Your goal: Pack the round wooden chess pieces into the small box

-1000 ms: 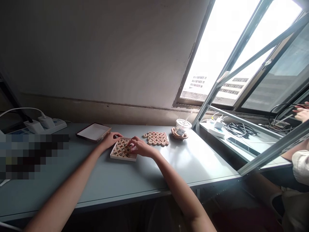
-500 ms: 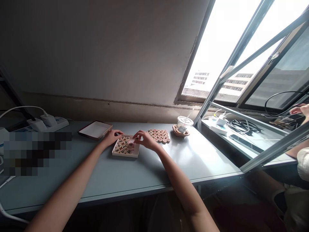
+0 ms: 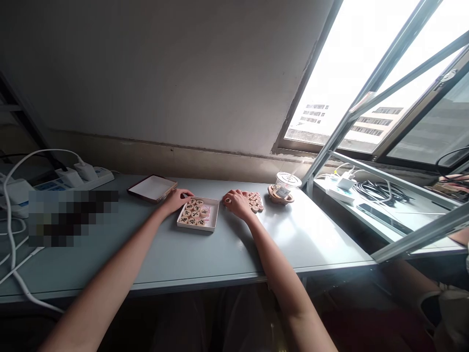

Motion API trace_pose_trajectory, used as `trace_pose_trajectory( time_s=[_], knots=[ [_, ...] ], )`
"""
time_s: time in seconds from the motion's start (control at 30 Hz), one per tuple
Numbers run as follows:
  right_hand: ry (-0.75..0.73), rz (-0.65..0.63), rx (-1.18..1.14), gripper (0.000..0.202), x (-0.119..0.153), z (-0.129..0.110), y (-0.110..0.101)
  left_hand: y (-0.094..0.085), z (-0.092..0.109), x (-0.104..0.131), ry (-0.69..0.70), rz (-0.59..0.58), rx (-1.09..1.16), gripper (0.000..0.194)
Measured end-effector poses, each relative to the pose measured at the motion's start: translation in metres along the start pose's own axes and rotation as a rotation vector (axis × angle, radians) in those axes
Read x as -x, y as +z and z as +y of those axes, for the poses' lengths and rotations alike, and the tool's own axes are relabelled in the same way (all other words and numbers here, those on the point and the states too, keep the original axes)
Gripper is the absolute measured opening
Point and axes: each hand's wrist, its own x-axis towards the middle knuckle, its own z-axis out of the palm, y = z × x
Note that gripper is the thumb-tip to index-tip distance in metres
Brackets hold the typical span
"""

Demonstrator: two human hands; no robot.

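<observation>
A shallow white box (image 3: pixel 211 226) on the desk holds several round wooden xiangqi pieces (image 3: pixel 195 214) with dark characters, in rows toward its left side. At its upper left corner, my left hand (image 3: pixel 178 199) grips the rim between thumb and fingers. To the right of the box, my right hand (image 3: pixel 237 203) is lowered over the left part of a packed group of pieces (image 3: pixel 255 201) with reddish markings. A single xiangqi piece (image 3: pixel 227 200) shows at its fingertips, with the fingers curled round it. The hand hides part of the group.
Behind the left hand lies the box lid (image 3: pixel 152 188), white inside. A lidded plastic cup (image 3: pixel 287 181) stands in a wooden bowl (image 3: pixel 280 198) at the right back. Power strips (image 3: pixel 73 181) and white cables lie at left. A metal frame (image 3: pixel 340 124) borders the desk at right.
My right hand has moved from above the box to the right, down onto the group of pieces. My left hand stays at the box corner. The view has shifted slightly.
</observation>
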Motion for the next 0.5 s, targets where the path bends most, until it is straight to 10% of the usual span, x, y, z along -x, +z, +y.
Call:
trace_pose_trajectory(
  time_s=[0.23,0.5],
  knots=[
    [-0.129,0.037,-0.247,0.019,0.0,-0.01,-0.012,-0.002,0.004,0.001,0.021,-0.003,-0.036,0.032],
    [-0.421,-0.217,-0.46,0.022,0.009,-0.054,-0.016,-0.002,0.007,0.001,0.015,0.012,-0.069,0.031]
  ],
)
